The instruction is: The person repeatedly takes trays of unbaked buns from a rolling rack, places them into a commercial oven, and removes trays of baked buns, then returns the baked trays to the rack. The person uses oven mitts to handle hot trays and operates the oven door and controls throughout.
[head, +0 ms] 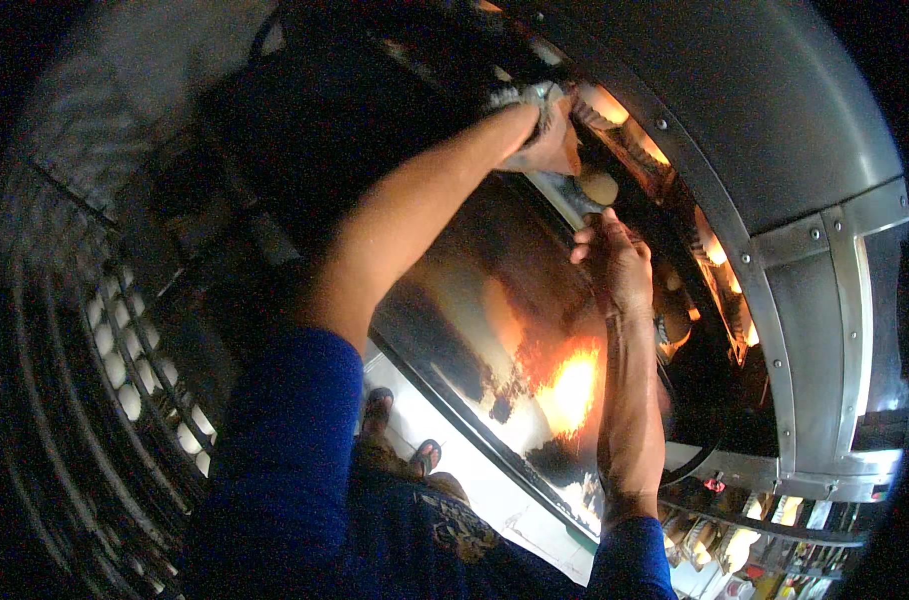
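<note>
At the oven opening my left hand point(548, 135) reaches forward, bunched in a pale, brownish cloth point(556, 154) at the upper part of a metal tray. Its fingers are mostly hidden by the cloth. Nearer to me, my right hand point(618, 259) is closed on the lower end of the same metal tray point(563, 199), thumb on top. A round, light brown baked piece point(597, 186) lies just beyond that thumb. Along the oven's inside, fluted cups point(595, 116) stand in a row, lit orange from behind. What the tray holds under the cloth cannot be made out.
A scorched metal oven door or panel point(492, 322) with a bright orange reflection lies below my arms. The curved riveted steel housing point(792, 112) rises at right. White rounded pieces point(128, 360) fill a rack at left. Fluted cups with baked goods point(698, 544) stand at lower right.
</note>
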Motion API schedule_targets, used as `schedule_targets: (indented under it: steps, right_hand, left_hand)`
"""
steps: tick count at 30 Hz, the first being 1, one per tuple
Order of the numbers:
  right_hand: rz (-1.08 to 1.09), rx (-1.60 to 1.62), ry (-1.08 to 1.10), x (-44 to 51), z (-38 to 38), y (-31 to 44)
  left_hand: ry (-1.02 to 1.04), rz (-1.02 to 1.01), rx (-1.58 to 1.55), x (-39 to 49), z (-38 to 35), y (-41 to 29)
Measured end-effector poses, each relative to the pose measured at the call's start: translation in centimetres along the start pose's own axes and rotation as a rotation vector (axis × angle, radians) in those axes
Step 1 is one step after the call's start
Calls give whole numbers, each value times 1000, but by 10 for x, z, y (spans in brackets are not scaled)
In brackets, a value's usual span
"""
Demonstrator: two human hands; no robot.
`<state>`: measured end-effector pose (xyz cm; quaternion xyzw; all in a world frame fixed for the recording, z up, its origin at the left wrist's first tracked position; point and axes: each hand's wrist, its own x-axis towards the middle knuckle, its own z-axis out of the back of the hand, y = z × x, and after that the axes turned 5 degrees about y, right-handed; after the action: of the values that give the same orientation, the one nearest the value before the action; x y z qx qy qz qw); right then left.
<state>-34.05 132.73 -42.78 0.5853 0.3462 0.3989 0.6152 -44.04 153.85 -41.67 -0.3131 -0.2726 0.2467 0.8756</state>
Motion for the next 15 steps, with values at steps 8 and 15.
schedule_targets:
  steps: [8,15]
  right_hand:
    - [-6,-175,136,-50,14,-3]
    - [-61,-212,192,-75,37,-8]
  left_hand:
    - [33,5,274,-8,10,-8]
    - [-170,-81,197,5,-27,-1]
